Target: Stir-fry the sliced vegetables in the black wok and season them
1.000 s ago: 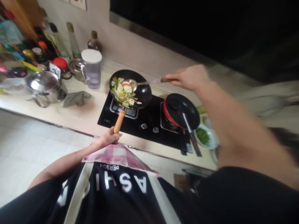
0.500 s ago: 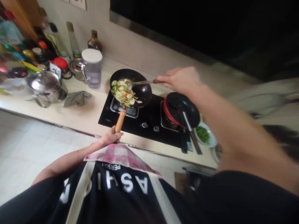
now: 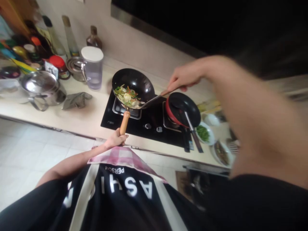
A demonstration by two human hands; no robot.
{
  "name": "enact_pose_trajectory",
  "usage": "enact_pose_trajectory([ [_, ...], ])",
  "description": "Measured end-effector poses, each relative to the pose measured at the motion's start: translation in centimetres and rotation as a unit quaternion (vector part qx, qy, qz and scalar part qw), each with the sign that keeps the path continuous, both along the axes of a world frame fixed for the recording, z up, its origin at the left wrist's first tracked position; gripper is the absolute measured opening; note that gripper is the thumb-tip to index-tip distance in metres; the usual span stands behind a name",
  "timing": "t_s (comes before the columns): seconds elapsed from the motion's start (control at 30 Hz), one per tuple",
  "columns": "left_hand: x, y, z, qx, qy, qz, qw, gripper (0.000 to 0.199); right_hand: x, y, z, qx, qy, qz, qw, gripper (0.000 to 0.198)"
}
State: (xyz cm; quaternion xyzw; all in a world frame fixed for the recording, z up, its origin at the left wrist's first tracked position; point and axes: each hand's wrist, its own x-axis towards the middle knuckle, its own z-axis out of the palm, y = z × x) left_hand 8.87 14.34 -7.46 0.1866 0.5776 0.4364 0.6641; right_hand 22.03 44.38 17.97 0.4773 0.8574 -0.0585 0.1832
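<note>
My left hand (image 3: 117,138) is wrapped round the wooden handle of a black wok (image 3: 141,84), which sits tilted over the left burner. Sliced vegetables (image 3: 128,96), pale, green and orange, lie in the lower left of the wok. My right hand (image 3: 184,79) grips the wooden end of a spatula (image 3: 152,100) from above. The spatula slants down to the left, and its head is at the wok's near edge, partly hidden by the food. Beside it on the right burner stands a red pan (image 3: 170,112) with a dark inside and a second utensil lying across it.
Left on the counter are a grey cloth (image 3: 77,100), a steel pot (image 3: 43,88), a lidded water jug (image 3: 93,70) and several bottles. Right of the black hob (image 3: 130,128) stand a plate of chopped greens (image 3: 203,133) and another dish (image 3: 221,153). A dark hood (image 3: 154,27) overhangs.
The spatula's head has gone from the upper part of the vegetables to the wok's near right edge. The vegetables have shifted into a lower heap. My left hand keeps its hold.
</note>
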Motion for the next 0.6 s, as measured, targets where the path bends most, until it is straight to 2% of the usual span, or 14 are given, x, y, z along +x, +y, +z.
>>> enact_pose_trajectory([
  [0.1,0.0,0.1,-0.1,-0.003,0.008,-0.001,1.0,0.037,-0.1,-1.8,-0.9,-0.046,0.001,-0.03,0.998,0.047],
  [0.2,-0.1,0.1,-0.3,-0.001,0.013,-0.009,1.0,0.034,0.2,-3.7,-1.7,-0.104,-0.016,-0.079,0.991,0.036],
  [0.33,-0.2,0.1,-0.7,0.004,0.015,-0.016,1.0,0.032,0.5,-4.7,-0.7,-0.139,-0.037,-0.142,0.979,0.026],
  [0.47,0.0,0.2,-0.7,0.0,-0.004,-0.006,1.0,0.04,-0.5,-4.5,0.9,-0.145,-0.119,-0.093,0.978,0.027],
  [0.53,0.1,0.2,-0.6,-0.001,-0.01,-0.002,1.0,0.042,-2.0,-4.9,0.5,-0.157,-0.127,-0.052,0.978,0.027],
  [0.6,0.2,0.2,-0.4,-0.002,-0.011,-0.003,1.0,0.041,-3.5,-5.6,-0.9,-0.146,-0.097,-0.036,0.984,0.027],
])
